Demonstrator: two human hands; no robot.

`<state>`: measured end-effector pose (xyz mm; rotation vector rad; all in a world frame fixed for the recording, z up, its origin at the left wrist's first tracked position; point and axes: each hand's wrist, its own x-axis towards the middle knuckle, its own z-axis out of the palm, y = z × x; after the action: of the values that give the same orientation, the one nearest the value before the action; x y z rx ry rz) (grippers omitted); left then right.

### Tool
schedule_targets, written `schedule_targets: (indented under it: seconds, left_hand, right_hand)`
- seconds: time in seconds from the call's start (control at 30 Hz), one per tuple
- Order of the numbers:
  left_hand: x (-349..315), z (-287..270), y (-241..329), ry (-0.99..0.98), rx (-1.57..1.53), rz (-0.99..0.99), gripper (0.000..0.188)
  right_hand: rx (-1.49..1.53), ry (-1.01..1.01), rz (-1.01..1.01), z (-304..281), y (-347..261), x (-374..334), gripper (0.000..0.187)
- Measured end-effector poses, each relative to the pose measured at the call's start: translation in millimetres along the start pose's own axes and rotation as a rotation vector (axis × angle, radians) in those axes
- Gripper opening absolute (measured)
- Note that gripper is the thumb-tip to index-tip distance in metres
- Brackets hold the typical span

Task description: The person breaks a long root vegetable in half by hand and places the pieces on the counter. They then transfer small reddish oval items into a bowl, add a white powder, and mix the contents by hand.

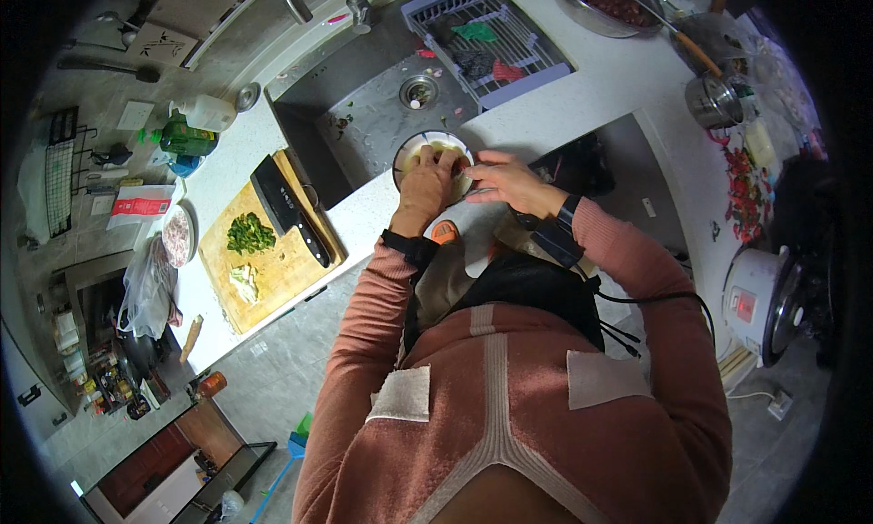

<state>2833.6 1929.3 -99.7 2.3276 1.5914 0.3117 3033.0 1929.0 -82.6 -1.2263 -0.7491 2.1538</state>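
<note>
A white bowl with a dark rim stands at the counter's front edge, by the sink. My left hand reaches down into it with curled fingers. The fingertips and whatever they press or hold are hidden; something pale and yellowish shows around them. At the bowl's right side is my right hand, its fingers stretched toward the rim and its thumb apart. I cannot tell how firmly it touches the bowl. Leftward lies a wooden cutting board with chopped greens, a pale chopped heap and a black-handled cleaver.
Beyond the bowl is a steel sink with a drain rack over its right part. A bowl of minced meat stands past the board. Right lie red peppers, a small pot and a rice cooker.
</note>
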Motion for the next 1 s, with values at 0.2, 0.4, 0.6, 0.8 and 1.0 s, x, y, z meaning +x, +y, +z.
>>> schedule_targets:
  seconds: [0.2, 0.4, 0.6, 0.8, 1.0]
  left_hand:
    - [2, -7, -5, -0.103, -0.062, -0.147, 0.026]
    - [-15, -25, 9, 0.074, -0.013, -0.107, 0.05]
    - [1, -5, 2, -0.128, 0.064, -0.173, 0.037]
    - [-18, -21, -14, 0.126, -0.14, -0.077, 0.056]
    - [2, -7, -8, -0.139, 0.069, -0.045, 0.045]
  right_hand:
    - [-0.027, -0.034, 0.022, -9, 1, 0, 0.039]
    - [-0.014, 0.005, -0.006, -18, 5, -1, 0.042]
    - [0.003, -0.017, 0.01, -21, 10, 0, 0.043]
    - [-0.037, 0.022, -0.008, -27, 9, -5, 0.038]
    - [-0.05, 0.02, -0.027, -6, 0, -13, 0.042]
